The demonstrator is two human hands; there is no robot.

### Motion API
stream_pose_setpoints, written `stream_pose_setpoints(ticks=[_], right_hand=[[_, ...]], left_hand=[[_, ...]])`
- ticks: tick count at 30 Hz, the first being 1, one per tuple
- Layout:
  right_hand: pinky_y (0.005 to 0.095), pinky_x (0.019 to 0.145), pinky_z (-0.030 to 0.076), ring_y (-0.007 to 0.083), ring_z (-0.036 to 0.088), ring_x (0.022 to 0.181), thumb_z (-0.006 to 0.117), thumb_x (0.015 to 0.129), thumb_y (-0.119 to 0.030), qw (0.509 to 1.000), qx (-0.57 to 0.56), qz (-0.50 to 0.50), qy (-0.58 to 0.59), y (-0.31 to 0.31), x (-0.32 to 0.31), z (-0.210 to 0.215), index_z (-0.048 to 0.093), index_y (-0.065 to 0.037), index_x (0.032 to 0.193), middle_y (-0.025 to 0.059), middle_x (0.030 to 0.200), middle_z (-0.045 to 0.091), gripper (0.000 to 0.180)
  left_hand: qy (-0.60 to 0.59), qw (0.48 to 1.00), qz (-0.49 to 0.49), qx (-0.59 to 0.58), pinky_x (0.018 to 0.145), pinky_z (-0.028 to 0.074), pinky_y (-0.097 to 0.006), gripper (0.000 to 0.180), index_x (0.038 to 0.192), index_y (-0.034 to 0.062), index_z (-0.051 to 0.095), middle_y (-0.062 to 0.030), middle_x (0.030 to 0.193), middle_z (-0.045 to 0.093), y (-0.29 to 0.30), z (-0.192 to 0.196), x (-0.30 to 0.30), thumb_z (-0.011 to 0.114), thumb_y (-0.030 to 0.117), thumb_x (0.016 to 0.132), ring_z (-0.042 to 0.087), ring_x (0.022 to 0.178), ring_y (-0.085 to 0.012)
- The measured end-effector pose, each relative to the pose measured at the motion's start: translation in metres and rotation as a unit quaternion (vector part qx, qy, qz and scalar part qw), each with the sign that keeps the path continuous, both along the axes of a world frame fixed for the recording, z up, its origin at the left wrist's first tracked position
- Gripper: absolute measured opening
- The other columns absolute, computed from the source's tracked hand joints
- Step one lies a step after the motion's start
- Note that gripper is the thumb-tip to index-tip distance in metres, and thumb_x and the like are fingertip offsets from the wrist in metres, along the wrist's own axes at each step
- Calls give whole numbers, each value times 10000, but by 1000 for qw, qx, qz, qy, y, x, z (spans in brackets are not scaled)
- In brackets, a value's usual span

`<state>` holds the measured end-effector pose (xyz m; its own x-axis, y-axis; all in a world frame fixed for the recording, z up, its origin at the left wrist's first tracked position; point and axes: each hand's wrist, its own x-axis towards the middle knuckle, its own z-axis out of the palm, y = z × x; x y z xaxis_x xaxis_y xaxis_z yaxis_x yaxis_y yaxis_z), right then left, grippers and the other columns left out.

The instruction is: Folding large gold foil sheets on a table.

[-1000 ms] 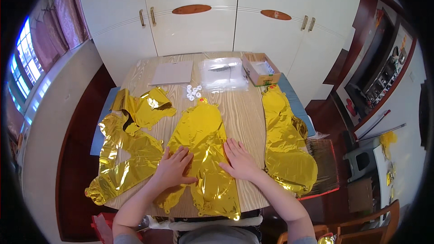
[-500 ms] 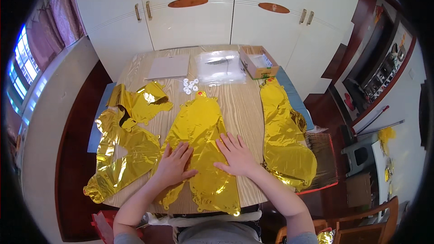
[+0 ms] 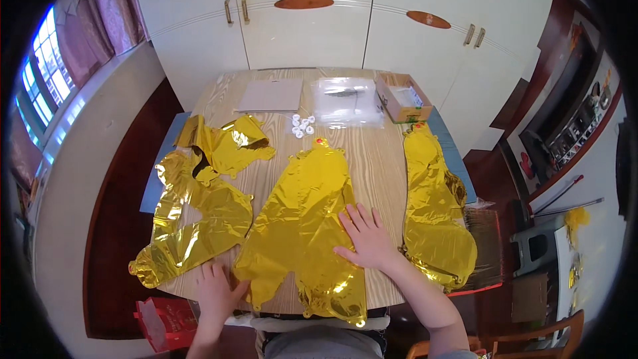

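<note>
The right hand [image 3: 364, 238] lies flat and palm down, fingers spread and pointing away from the body, resting near the middle of the gold foil balloon [image 3: 302, 223]. Its bare forearm runs back toward the lower right. The left hand [image 3: 216, 289] rests palm down, fingers loosely spread, at the balloon's near left corner, its thumb touching the foil edge; its forearm comes straight up from below.

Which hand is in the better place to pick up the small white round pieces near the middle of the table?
Probably the right hand: it lies flat on the flat gold foil balloon, further up the table. The left hand is at the near edge, further from the small white round pieces.
</note>
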<state>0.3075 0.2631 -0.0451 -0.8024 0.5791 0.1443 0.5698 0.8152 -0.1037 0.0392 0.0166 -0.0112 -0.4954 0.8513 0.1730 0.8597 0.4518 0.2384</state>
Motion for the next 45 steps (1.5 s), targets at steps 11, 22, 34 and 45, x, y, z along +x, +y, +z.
stream_pose_setpoints(ticks=[11, 22, 34, 45], right_hand=[[579, 1125, 139, 380, 221, 1409, 491, 871, -611, 999, -29, -14, 0, -9, 16, 6, 353, -35, 1432, 209, 1501, 292, 816], [359, 807, 463, 238, 583, 926, 654, 876, -268, 906, -325, 17, 271, -13, -20, 36, 570, -15, 1089, 131, 963, 623, 342], [360, 607, 465, 231, 576, 662, 643, 830, -135, 939, -264, 0, 222, -11, -17, 28, 547, -76, 972, 49, 697, 587, 181], [393, 743, 446, 261, 566, 754, 596, 748, -103, 946, -181, 75, 259, -7, -12, 5, 621, -87, 851, 54, 700, 600, 107]], left_hand=[[-259, 957, -103, 77, 778, 447, -404, 340, 935, -40, 596, -158, 927, 546, 12, -16, -2, 736, 202, 742, 541, 888, -335], [-183, 914, -318, 173, 737, 463, -368, 205, 815, 21, 600, -134, 892, 565, 83, 30, 75, 716, 185, 778, 561, 813, -305], [-118, 920, -368, 69, 926, 414, -436, 344, 1072, 70, 581, -122, 1149, 567, 126, 32, 61, 685, 293, 831, 531, 1092, -318], [5, 938, -342, -55, 1097, 197, -615, 773, 1446, 48, 311, -175, 1514, 281, 181, -5, 11, 527, 539, 889, 248, 1414, -343]])
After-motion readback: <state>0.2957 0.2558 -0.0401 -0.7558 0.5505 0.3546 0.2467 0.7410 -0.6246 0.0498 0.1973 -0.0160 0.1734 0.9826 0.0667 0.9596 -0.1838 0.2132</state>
